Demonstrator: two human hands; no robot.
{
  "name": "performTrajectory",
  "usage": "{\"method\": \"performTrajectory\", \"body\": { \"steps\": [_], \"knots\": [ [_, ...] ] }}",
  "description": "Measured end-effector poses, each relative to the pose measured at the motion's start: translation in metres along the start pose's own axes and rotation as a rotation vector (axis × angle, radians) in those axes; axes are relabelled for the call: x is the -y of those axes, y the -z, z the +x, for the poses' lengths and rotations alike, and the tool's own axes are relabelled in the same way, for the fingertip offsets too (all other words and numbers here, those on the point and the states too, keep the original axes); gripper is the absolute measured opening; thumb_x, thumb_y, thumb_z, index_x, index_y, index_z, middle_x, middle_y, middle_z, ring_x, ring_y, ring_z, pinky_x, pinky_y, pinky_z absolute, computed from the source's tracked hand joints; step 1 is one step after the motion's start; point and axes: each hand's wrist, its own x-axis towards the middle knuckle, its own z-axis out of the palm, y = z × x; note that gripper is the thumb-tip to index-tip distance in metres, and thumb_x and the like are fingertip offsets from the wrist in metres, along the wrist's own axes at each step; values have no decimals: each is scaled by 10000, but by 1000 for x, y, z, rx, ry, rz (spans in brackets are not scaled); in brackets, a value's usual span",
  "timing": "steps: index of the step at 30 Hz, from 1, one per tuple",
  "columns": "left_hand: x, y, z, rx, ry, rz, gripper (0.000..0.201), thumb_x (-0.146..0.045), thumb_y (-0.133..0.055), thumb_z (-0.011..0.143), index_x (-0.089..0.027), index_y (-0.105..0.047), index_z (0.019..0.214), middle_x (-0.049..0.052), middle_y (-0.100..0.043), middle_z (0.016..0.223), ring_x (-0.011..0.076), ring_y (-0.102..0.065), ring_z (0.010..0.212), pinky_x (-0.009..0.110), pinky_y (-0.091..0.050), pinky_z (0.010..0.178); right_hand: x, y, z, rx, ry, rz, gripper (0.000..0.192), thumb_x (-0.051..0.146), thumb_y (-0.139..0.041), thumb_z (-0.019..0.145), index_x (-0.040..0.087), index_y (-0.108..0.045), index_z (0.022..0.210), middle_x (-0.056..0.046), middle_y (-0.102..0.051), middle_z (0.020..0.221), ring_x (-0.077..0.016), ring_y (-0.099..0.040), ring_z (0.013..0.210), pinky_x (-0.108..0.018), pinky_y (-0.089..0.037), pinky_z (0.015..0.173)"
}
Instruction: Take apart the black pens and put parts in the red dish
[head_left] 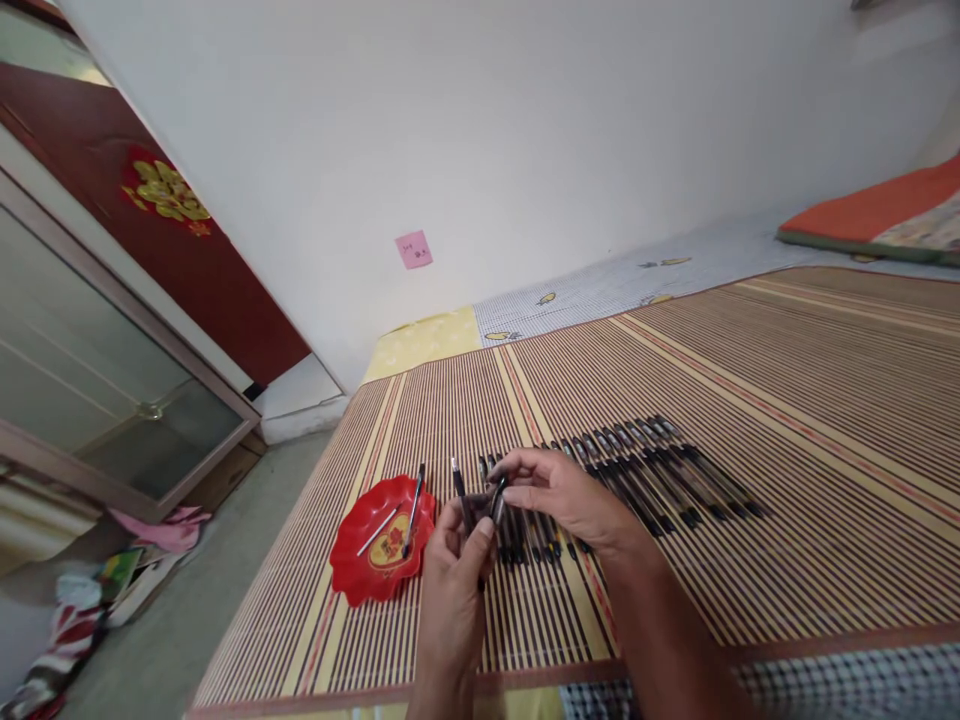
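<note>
Red dish (347, 550) left, black pen (458, 484) in left hand (459, 575), pen row (641, 490) right.
Dish holds loose pen (413, 512), white stick (377, 533). Left fingers wrap black pen; probably light, stiff, slick: take mid-barrel. Right hand (555, 495) pinches dark piece (499, 489), can't tell what.

We are facing a white wall (570, 130) bearing a pink note (414, 250); leftward, a dark red door (210, 275) is showing beside a glass panel (90, 360), and grey floor (247, 520) is running along the mat-covered bed (675, 350).
</note>
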Motion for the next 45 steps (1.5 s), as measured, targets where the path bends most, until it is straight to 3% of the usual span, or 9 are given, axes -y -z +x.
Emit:
{"method": "performTrajectory", "body": {
  "steps": [3,6,8,11,18,25,32,37,45],
  "knots": [
    [4,3,-1,-29,2,105,333,-436,-717,820,-182,-648,1023,-16,-582,744,83,-481,610,179,-385,558,-2,2,2,-139,16,60,223,299,-739,750,209,-709,952,-3,-669,798,-133,-622,731,-288,-534,733],
    [4,3,-2,-61,-18,248,353,-529,-650,846,-176,-643,867,-26,-526,664,99,-438,592,198,-369,551,-3,6,5,-359,103,143,325,361,-765,734,195,-707,1008,-16,-670,814,-131,-613,699,-284,-547,692],
    [2,0,-4,-23,-17,319,371,-546,-639,844,-175,-654,834,-20,-527,660,112,-447,610,208,-376,571,-3,8,7,-471,157,147,374,376,-773,725,185,-705,1039,-33,-680,865,-138,-621,726,-291,-555,700],
    [0,-6,-6,24,-27,381,367,-538,-640,844,-178,-691,890,-6,-567,704,125,-471,642,217,-389,603,0,8,7,-542,198,124,382,380,-756,745,185,-704,1069,-43,-687,890,-151,-632,760,-312,-560,731],
    [4,-9,-7,40,-22,419,346,-507,-643,848,-196,-716,980,26,-635,807,171,-557,771,238,-425,690,8,5,3,-431,181,45,334,341,-738,751,196,-721,1052,-34,-699,883,-144,-629,766,-299,-539,750],
    [4,-7,-7,34,-23,395,365,-521,-672,822,-189,-729,963,14,-594,710,172,-550,741,239,-425,677,8,4,2,-338,148,34,283,321,-716,771,213,-723,1033,-7,-670,843,-126,-607,745,-290,-521,743],
    [8,-3,-7,31,56,265,372,-500,-691,818,-196,-684,1032,4,-610,807,114,-512,692,209,-428,637,7,2,1,-218,114,-27,260,301,-699,788,195,-707,1025,5,-635,791,-119,-600,720,-279,-530,726],
    [8,-4,-6,47,76,177,351,-467,-705,817,-174,-661,1005,-15,-583,757,67,-456,600,164,-366,538,4,1,1,-133,89,-95,226,275,-684,790,192,-699,1000,-7,-665,827,-126,-623,750,-285,-532,743],
    [4,-5,-3,16,93,99,339,-403,-750,768,-162,-617,965,-40,-574,699,28,-376,491,136,-270,441,-3,1,4,-105,64,-125,192,294,-689,783,189,-652,940,0,-667,832,-130,-632,785,-271,-516,751]
  ]
}}
